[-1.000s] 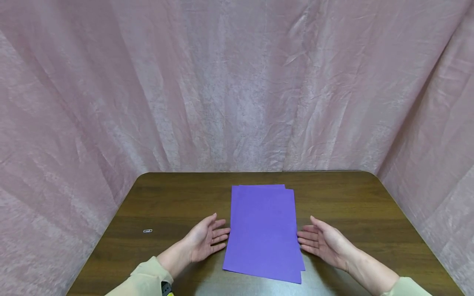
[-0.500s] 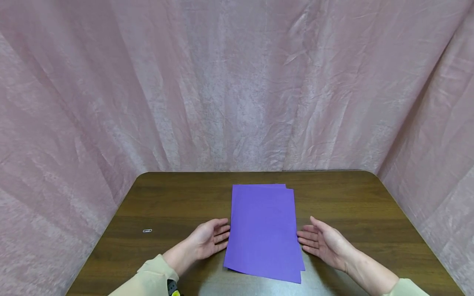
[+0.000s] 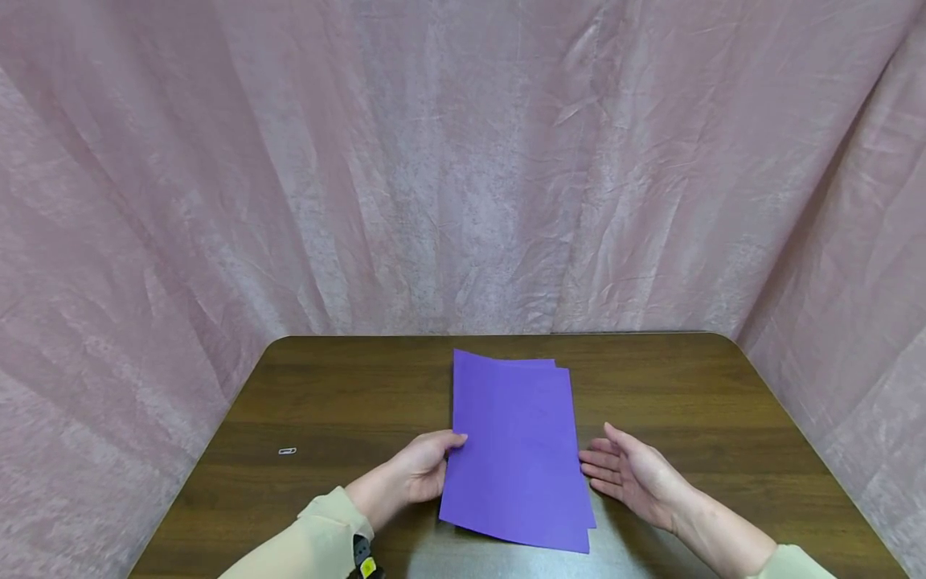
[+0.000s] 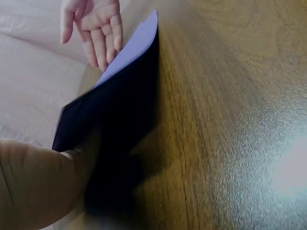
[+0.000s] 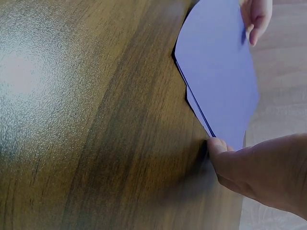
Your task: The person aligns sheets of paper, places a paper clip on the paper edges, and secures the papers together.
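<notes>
Purple sheets point(image 3: 517, 458), left edge gripped

Sheets: plain, matte purple, stacked slightly out of line at mid-table. A second layer peeks out at the far edge and the lower right corner. Left side bows up off the wooden table point(image 3: 347, 386); underside reads nearly black in the left wrist view.

Left hand point(image 3: 423, 468) pinches the left edge, thumb on top, covering a little of it. How many layers it grips: cannot tell. Right hand point(image 3: 640, 478): fingers straight, thumb raised, tips at the right edge; firm contact cannot be confirmed. The sheets lie between the hands.

Clip point(image 3: 287, 451) lies well left of the sheets. Pink curtain point(image 3: 463, 161) behind.

Count: sheets, at least two; clip, one; table, one; hands, two.
</notes>
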The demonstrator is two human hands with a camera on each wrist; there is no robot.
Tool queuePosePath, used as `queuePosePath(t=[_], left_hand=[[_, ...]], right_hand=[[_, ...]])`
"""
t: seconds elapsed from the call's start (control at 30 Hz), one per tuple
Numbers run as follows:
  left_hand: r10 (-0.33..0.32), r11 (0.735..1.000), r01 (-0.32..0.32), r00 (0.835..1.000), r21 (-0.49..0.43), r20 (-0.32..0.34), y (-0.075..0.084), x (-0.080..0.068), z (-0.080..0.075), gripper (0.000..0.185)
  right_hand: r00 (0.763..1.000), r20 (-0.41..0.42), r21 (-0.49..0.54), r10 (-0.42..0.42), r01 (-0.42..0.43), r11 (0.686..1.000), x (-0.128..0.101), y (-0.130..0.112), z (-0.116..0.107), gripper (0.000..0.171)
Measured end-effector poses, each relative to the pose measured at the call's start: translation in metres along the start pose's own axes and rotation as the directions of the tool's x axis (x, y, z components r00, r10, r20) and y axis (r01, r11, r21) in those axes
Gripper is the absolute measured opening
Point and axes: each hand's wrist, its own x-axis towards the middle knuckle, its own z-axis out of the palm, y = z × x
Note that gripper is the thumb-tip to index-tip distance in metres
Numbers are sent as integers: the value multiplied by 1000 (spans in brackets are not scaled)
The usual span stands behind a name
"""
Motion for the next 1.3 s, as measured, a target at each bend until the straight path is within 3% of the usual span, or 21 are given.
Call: queuePosePath(t=[0.07,0.27,0.5,0.67,0.77,0.87,0.93,1.13,1.3], left_hand=[[-4,1000,3,1000,7,15,-1,1,3,26],[-2,997,5,999,78,-38,-3,2,8,31],[-19,998,23,997,51,-77,-4,2,3,30],[-24,999,25,998,23,-60,-2,0,3,30],[-34,999,34,998,8,-54,-1,-2,5,29],[-44,999,45,998,8,-39,-1,-4,9,29],[-50,999,50,999,10,-22,-2,-5,11,29],[-51,998,51,999,20,3,-7,-8,15,30],[-57,998,57,998,34,-9,-6,-7,15,31]], right_hand=[[1000,-3,0,0,0,1000,0,0,0,90],[1000,-14,5,0,0,1000,0,0,0,88],[998,-68,17,4,-3,1000,2,2,2,82],[999,34,81,18,-21,996,7,5,1,78],[992,125,162,34,-54,985,14,7,1,58],[985,168,251,44,-86,964,20,10,3,34],[983,174,287,55,-104,952,25,12,5,28],[989,105,245,103,-126,961,34,15,11,23],[998,19,204,62,-65,977,38,20,12,18]])
